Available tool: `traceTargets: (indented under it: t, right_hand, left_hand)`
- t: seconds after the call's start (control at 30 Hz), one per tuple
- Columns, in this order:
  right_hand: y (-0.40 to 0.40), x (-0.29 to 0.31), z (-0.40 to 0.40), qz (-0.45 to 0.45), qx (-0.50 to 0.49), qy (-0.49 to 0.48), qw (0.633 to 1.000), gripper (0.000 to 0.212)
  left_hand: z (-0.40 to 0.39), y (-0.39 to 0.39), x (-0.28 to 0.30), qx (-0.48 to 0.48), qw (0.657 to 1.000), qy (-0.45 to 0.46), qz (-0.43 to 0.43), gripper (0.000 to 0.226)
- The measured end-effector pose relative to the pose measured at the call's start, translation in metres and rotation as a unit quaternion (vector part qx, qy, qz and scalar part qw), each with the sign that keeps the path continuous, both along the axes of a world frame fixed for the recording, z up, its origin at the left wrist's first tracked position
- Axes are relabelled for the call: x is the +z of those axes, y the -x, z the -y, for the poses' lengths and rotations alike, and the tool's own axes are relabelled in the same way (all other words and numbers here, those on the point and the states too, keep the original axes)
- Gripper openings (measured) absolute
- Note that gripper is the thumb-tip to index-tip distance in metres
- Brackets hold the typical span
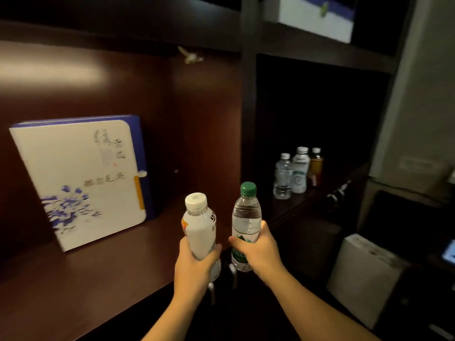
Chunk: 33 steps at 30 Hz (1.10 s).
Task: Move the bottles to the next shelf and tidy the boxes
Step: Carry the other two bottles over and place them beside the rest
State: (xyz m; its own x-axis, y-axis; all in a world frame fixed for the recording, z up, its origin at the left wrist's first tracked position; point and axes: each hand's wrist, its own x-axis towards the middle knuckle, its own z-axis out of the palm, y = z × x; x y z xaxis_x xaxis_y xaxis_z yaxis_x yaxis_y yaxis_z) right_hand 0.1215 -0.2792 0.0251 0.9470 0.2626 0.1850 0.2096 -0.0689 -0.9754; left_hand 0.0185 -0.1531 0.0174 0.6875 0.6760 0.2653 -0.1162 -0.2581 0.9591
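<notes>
My left hand (194,269) grips a white-labelled bottle with a white cap (199,225), held upright. Beside it my right hand (258,252) holds a clear water bottle with a green cap (246,217), also upright. Both are in front of the dark wooden shelf's vertical divider (247,119). In the left compartment a white and blue gift box with a blue flower print (81,178) leans against the back wall. Three bottles stand together in the darker right compartment: a clear one (283,177), a white-labelled one (300,171) and an amber one (316,166).
Another white and blue box (317,13) sits on the upper right shelf. The left shelf board (86,279) stretches out below the leaning box. A white box-shaped object (364,276) stands low at the right, beside a pale wall (423,107).
</notes>
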Motion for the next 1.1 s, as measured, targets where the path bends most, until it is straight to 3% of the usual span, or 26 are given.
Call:
traceTargets:
  t: [0.17, 0.37, 0.7, 1.1]
  right_hand:
    - [-0.066, 0.009, 0.104, 0.007, -0.09, 0.022, 0.996, 0.048]
    - [-0.16, 0.003, 0.151, -0.001, -0.095, 0.02, 0.995, 0.049]
    - [-0.292, -0.009, 0.058, 0.004, 0.025, 0.002, 1.0, 0.057]
    - [-0.349, -0.03, -0.016, -0.001, 0.109, 0.01, 0.994, 0.056]
  left_hand:
    - [0.082, -0.082, 0.006, -0.073, 0.997, -0.002, 0.0, 0.046]
    - [0.116, -0.18, 0.002, -0.046, 0.999, 0.003, -0.02, 0.054]
    - [0.071, -0.289, -0.008, 0.116, 0.992, -0.01, -0.041, 0.046]
    - [0.043, -0.349, -0.036, 0.218, 0.971, 0.094, -0.026, 0.063]
